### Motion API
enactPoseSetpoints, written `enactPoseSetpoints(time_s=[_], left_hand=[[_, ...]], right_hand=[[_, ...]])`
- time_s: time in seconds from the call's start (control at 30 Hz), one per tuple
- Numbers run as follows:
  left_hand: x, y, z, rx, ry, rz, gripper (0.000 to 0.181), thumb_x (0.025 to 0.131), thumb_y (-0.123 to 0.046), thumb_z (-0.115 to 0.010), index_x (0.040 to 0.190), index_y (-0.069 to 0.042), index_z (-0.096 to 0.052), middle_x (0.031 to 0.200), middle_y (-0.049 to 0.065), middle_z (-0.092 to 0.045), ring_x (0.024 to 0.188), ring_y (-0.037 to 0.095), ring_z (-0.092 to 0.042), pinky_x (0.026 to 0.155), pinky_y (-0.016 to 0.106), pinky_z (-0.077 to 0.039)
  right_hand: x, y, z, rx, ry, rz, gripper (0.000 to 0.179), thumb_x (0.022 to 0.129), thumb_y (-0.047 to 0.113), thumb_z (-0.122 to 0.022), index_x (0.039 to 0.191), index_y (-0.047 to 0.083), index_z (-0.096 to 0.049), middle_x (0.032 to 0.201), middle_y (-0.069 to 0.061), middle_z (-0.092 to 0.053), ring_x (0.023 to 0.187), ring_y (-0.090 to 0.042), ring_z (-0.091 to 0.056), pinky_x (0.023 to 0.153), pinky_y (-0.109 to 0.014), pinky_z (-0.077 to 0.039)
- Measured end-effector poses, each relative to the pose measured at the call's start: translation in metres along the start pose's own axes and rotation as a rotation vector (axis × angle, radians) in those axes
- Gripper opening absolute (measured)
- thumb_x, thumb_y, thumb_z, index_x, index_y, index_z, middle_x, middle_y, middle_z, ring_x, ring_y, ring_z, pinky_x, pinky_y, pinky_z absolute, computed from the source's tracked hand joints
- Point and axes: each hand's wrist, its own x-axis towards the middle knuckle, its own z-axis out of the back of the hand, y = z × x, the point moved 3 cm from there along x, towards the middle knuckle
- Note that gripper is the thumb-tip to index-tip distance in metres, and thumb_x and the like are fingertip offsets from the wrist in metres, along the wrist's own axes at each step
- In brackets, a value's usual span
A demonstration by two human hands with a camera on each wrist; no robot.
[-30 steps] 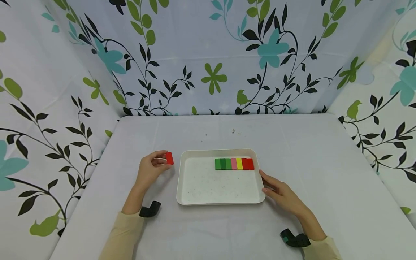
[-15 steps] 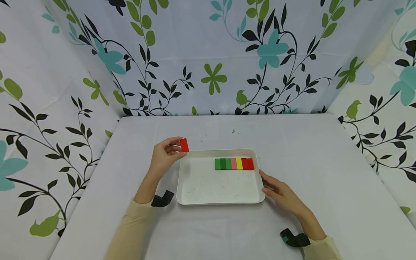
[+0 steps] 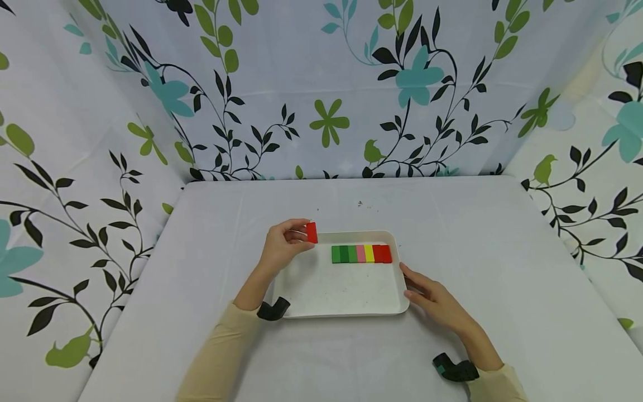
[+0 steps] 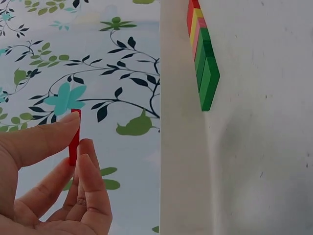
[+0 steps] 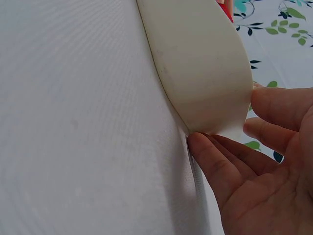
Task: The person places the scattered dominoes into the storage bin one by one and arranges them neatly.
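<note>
My left hand point(image 3: 285, 245) pinches a thin red block point(image 3: 312, 233) between thumb and fingers. It holds the block upright above the tray's back left part, left of the row. The left wrist view shows the red block point(image 4: 75, 139) edge-on at the fingertips. A white tray point(image 3: 306, 301) contains a row of coloured blocks point(image 3: 360, 254): green at the left, then pink, yellow and red, standing side by side near the back wall. At the tray's right edge, my right hand point(image 3: 434, 298) grips the side, with fingertips at its rim and lower edge in the right wrist view.
The tray stands on a white-covered table point(image 3: 502, 251). Dark specks point(image 3: 360, 204) lie behind it. A leaf-patterned cloth point(image 3: 281, 67) hangs behind and at both sides. Each wrist wears a black device, such as the one at the right wrist point(image 3: 456, 369).
My left hand has carried the red block rightward from beside the tray, rising and then dipping, to above its back left part. The right hand and the row of blocks have stayed put.
</note>
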Motion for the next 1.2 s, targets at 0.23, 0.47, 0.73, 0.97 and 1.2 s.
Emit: enactPoseSetpoints(time_s=[0.23, 0.47, 0.73, 0.97, 1.2], left_hand=[[0.005, 0.003, -0.012, -0.015, 0.027, 0.000, 0.050, 0.077, 0.007, -0.077, 0.124, -0.001, -0.064, 0.109, 0.019, -0.063, 0.089, 0.020, -0.065, 0.076, 0.015, -0.053], [0.009, 0.003, -0.018, 0.004, 0.029, -0.021, 0.049, 0.075, 0.007, -0.078, 0.122, 0.001, -0.064, 0.104, 0.018, -0.064, 0.086, 0.018, -0.064, 0.074, 0.017, -0.053], [0.015, 0.013, -0.026, 0.076, 0.031, -0.007, 0.047, 0.075, 0.006, -0.079, 0.120, -0.002, -0.066, 0.103, 0.014, -0.065, 0.085, 0.017, -0.065, 0.077, 0.024, -0.055], [0.016, 0.021, -0.031, 0.170, 0.019, 0.030, 0.045, 0.072, 0.003, -0.082, 0.115, -0.005, -0.069, 0.096, 0.010, -0.068, 0.082, 0.015, -0.066, 0.073, 0.026, -0.055], [0.019, 0.025, -0.037, 0.194, 0.084, 0.074, 0.043, 0.073, 0.005, -0.080, 0.114, -0.001, -0.069, 0.094, 0.012, -0.069, 0.080, 0.016, -0.063, 0.068, 0.023, -0.053]], right_hand=[[0.001, 0.000, 0.000, -0.008, 0.000, 0.004, 0.060, 0.098, 0.012, -0.057, 0.151, 0.001, -0.031, 0.155, -0.024, -0.033, 0.131, -0.046, -0.046, 0.095, -0.011, -0.040], [0.002, 0.000, 0.001, -0.023, 0.000, 0.002, 0.060, 0.098, 0.013, -0.057, 0.151, 0.001, -0.031, 0.155, -0.023, -0.033, 0.131, -0.045, -0.047, 0.095, -0.011, -0.039], [0.001, -0.001, 0.000, -0.013, 0.000, 0.002, 0.060, 0.099, 0.012, -0.057, 0.151, 0.000, -0.031, 0.155, -0.024, -0.032, 0.131, -0.046, -0.046, 0.095, -0.011, -0.039], [0.001, 0.000, 0.000, -0.040, -0.001, -0.003, 0.060, 0.099, 0.013, -0.057, 0.151, 0.001, -0.032, 0.155, -0.023, -0.033, 0.131, -0.045, -0.047, 0.099, -0.043, -0.049], [0.001, -0.001, 0.000, -0.031, 0.000, -0.004, 0.060, 0.099, 0.013, -0.057, 0.152, 0.002, -0.031, 0.155, -0.023, -0.032, 0.132, -0.045, -0.046, 0.100, -0.038, -0.049]])
